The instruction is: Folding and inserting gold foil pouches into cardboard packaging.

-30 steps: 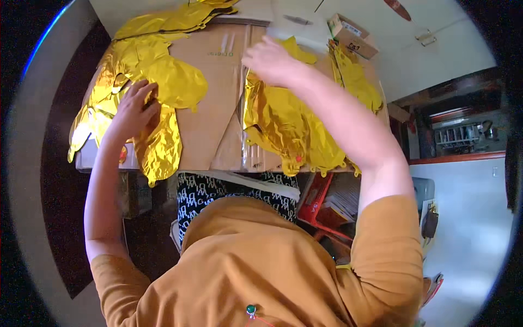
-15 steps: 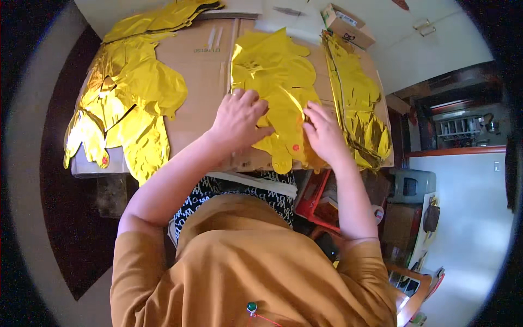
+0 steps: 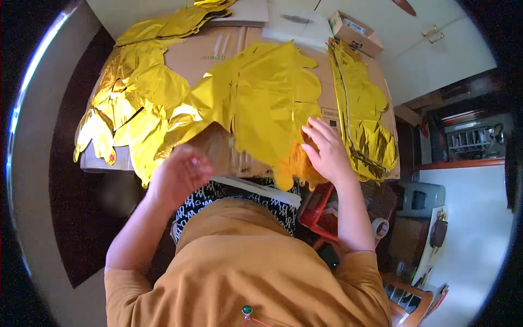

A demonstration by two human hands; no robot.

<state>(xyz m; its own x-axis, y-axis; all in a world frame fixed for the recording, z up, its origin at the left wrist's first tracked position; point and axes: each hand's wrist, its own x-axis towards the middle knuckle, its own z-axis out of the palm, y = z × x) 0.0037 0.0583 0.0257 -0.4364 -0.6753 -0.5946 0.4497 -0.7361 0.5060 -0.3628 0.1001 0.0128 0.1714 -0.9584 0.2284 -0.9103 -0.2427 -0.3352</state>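
A gold foil balloon [image 3: 272, 92], flat and uninflated with scalloped edges, lies across the middle of the cardboard. Its left part is spread out as a creased, lifted flap. My left hand [image 3: 185, 171] is just below this flap, fingers curled and blurred; whether it pinches the foil I cannot make out. At the balloon's lower right edge rests my right hand [image 3: 328, 150], fingers stretched out and thumb apart. Orange reflections show in the foil beside it.
More flat gold foil balloons [image 3: 131, 92] lie at the left, and a folded gold stack [image 3: 362, 103] lies at the right. Behind stands a small cardboard box [image 3: 355, 34]. A red crate [image 3: 317, 212] is below the cardboard sheet [image 3: 188, 60]. Further right is a grey stool [image 3: 422, 199].
The balloon's left part has opened out leftward over the cardboard. My left hand has moved left and toward me, off the foil's middle; my right hand stays at the right edge.
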